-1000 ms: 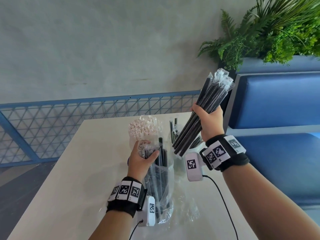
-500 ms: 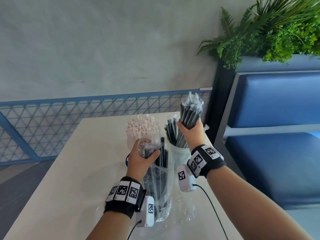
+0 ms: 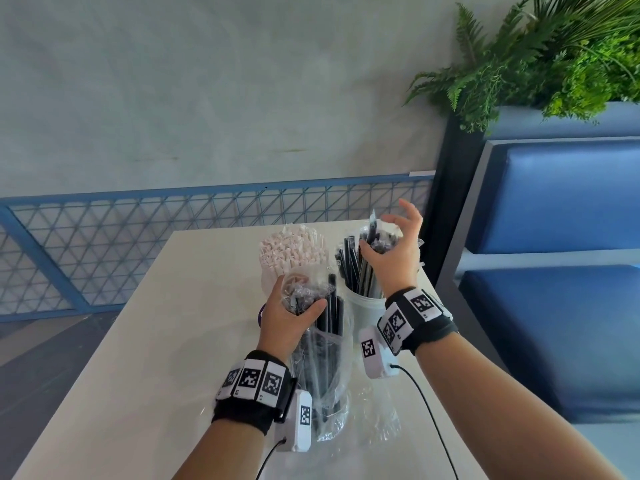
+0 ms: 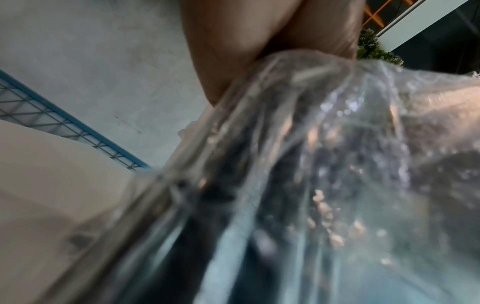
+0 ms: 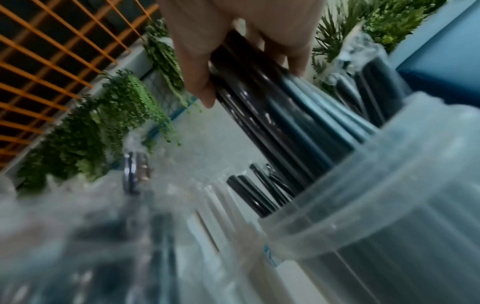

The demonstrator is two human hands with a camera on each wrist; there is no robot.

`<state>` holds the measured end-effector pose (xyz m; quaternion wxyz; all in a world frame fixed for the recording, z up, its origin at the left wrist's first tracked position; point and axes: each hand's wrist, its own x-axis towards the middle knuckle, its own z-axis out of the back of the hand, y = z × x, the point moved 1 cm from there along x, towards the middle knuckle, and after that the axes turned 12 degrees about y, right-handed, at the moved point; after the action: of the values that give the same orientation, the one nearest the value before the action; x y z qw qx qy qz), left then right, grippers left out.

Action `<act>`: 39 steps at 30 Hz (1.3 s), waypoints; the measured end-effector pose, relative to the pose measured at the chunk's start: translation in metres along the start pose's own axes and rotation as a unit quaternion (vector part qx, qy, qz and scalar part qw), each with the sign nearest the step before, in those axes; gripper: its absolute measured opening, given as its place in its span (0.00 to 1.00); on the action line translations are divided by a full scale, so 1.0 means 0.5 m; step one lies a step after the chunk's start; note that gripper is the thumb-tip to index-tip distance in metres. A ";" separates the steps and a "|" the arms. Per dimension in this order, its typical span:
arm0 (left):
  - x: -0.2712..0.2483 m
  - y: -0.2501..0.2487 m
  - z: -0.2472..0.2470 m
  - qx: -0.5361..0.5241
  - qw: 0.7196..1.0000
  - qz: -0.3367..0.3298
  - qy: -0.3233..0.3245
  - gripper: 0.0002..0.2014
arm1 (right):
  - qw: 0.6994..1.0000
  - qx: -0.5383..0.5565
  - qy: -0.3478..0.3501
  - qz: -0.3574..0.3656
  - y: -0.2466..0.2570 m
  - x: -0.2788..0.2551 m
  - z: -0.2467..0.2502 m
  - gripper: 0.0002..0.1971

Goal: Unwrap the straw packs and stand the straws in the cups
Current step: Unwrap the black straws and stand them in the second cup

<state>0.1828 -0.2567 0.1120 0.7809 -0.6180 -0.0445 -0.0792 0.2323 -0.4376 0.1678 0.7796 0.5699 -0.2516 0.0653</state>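
A white cup (image 3: pixel 364 307) on the table holds black straws (image 3: pixel 351 268) in thin clear sleeves. My right hand (image 3: pixel 386 234) hovers over their tops with its fingers spread and loosely curved. In the right wrist view the straws (image 5: pixel 272 115) run between thumb and fingers into the cup (image 5: pixel 389 205). My left hand (image 3: pixel 299 296) grips the bunched top of a clear pack (image 3: pixel 322 368) with more black straws in it, standing on the table. The left wrist view shows this pack (image 4: pixel 285 164) blurred. A cup of white paper-wrapped straws (image 3: pixel 292 247) stands just behind.
The beige table (image 3: pixel 156 358) has a crumpled empty clear wrapper (image 3: pixel 381 420) near my right wrist. A blue mesh railing (image 3: pixel 138 230) runs behind it. A blue bench (image 3: pixel 554 306) and a planter with ferns (image 3: pixel 554 53) are on the right.
My right hand brought the raised bundle of black straws down into the white cup and has now spread its fingers. The left hand kept its grip on the pack.
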 end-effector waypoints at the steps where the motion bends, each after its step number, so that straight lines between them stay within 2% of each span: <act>1: 0.001 0.001 0.000 0.002 1.000 -0.007 0.002 0.22 | 1.000 -0.015 0.000 0.023 0.006 0.002 -0.001 0.39; 2: 0.003 0.002 0.000 0.004 1.000 -0.013 0.005 0.22 | 0.999 -0.034 0.009 0.031 0.009 0.002 -0.002 0.38; 7: 0.007 0.004 -0.002 0.014 1.000 -0.024 0.002 0.26 | 0.985 -0.130 0.105 0.033 -0.040 -0.017 -0.022 0.20; 10: 0.005 0.004 -0.003 0.005 1.000 -0.024 -0.001 0.27 | 0.979 -0.174 0.106 0.010 -0.076 -0.025 -0.026 0.17; 13: 0.003 0.002 -0.003 -0.002 1.000 -0.012 -0.002 0.29 | 0.973 -0.184 0.138 -0.001 -0.077 -0.028 -0.026 0.15; 15: 0.001 0.004 -0.002 -0.007 1.000 -0.001 -0.007 0.31 | 0.964 -0.244 0.107 0.015 -0.065 -0.040 -0.023 0.14; 16: 0.000 0.006 0.000 -0.008 1.000 0.002 -0.012 0.34 | 0.960 -0.268 0.073 0.041 -0.056 -0.053 -0.020 0.15; 18: 0.001 0.013 0.004 -0.010 1.000 0.007 -0.020 0.41 | 0.970 -0.219 0.047 0.092 -0.027 -0.090 -0.019 0.15; 19: 0.000 0.013 0.006 -0.010 1.000 0.008 -0.022 0.42 | 0.978 -0.173 0.076 0.091 -0.013 -0.114 -0.022 0.14; 21: -0.001 0.016 0.007 -0.009 1.000 -0.001 -0.020 0.44 | 0.976 -0.132 0.172 0.030 -0.003 -0.156 -0.035 0.13; 22: -0.002 0.014 0.008 -0.008 1.000 -0.009 -0.016 0.43 | 0.969 -0.128 0.212 -0.013 -0.007 -0.171 -0.039 0.16; 24: -0.007 0.003 0.008 -0.012 0.999 -0.040 -0.007 0.38 | 0.960 -0.113 0.247 -0.064 -0.016 -0.188 -0.043 0.23; 25: -0.009 0.001 0.007 -0.016 0.998 -0.052 -0.006 0.36 | 0.962 -0.114 0.243 -0.056 -0.014 -0.193 -0.042 0.26; 27: -0.013 -0.003 0.007 -0.030 0.998 -0.060 -0.005 0.35 | 0.973 -0.128 0.193 0.017 -0.005 -0.197 -0.037 0.29; 28: -0.015 -0.005 0.006 -0.035 0.997 -0.063 -0.001 0.35 | 0.977 -0.126 0.167 0.051 0.000 -0.200 -0.036 0.28; 30: -0.018 -0.005 0.003 -0.035 0.997 -0.064 0.006 0.34 | 0.976 -0.125 0.165 0.069 0.005 -0.208 -0.038 0.23; 32: -0.019 -0.004 0.000 -0.034 0.997 -0.066 0.006 0.31 | 0.972 -0.136 0.188 0.042 0.003 -0.213 -0.041 0.19; 35: -0.020 0.004 0.003 -0.039 0.997 -0.072 0.001 0.29 | 0.967 -0.163 0.195 -0.002 -0.006 -0.209 -0.038 0.19; 39: -0.018 0.009 0.006 -0.042 0.996 -0.076 0.016 0.27 | 0.955 -0.174 0.236 -0.045 -0.007 -0.201 -0.034 0.28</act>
<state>0.1746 -0.2521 0.1071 0.7467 -0.6436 -0.0753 -0.1502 0.1523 -0.4046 0.1142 0.9058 0.4047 -0.0418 0.1186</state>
